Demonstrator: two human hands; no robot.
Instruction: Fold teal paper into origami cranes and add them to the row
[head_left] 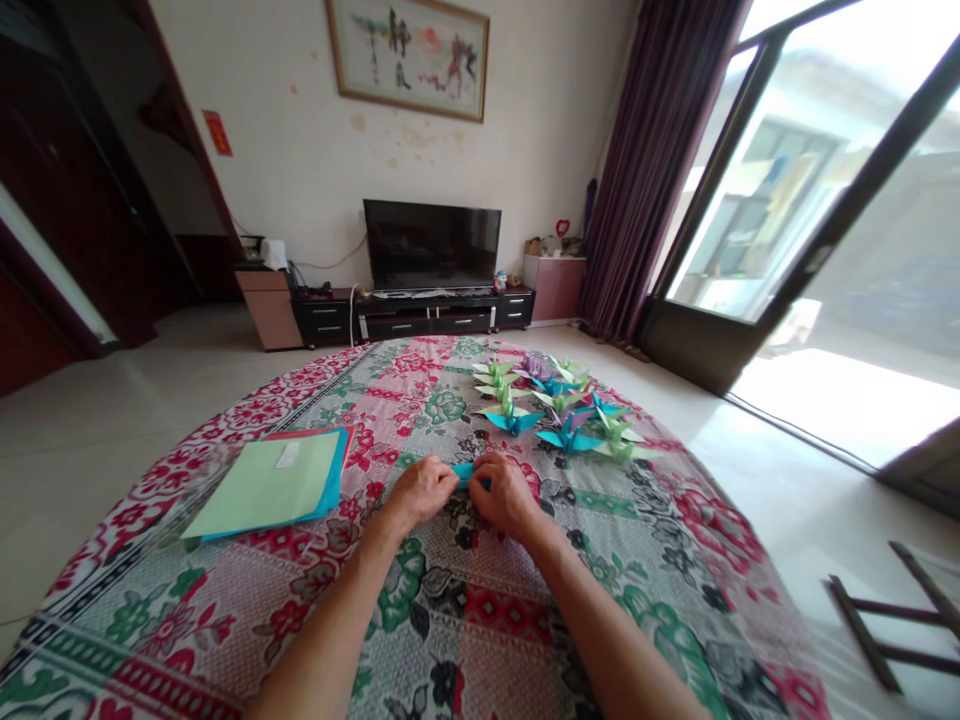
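A small folded piece of blue paper (463, 474) is held between my two hands above the middle of the patterned tablecloth (420, 610). My left hand (424, 490) pinches its left end, fingers closed. On the other end, my right hand (504, 490) grips the paper with curled fingers, hiding part of it. Just beyond my right hand stand several folded paper cranes in blue, green and purple, the nearest a blue crane (513, 422). A stack of square sheets (266, 485) lies to the left of my left hand, light green on top, with blue and red edges below.
The round table's edge curves round both sides. Past it stand a television (433, 245) on a low black cabinet (420, 315), a purple curtain (664, 150) and a glass door at the right. A dark wooden stool frame (885, 620) is at the lower right.
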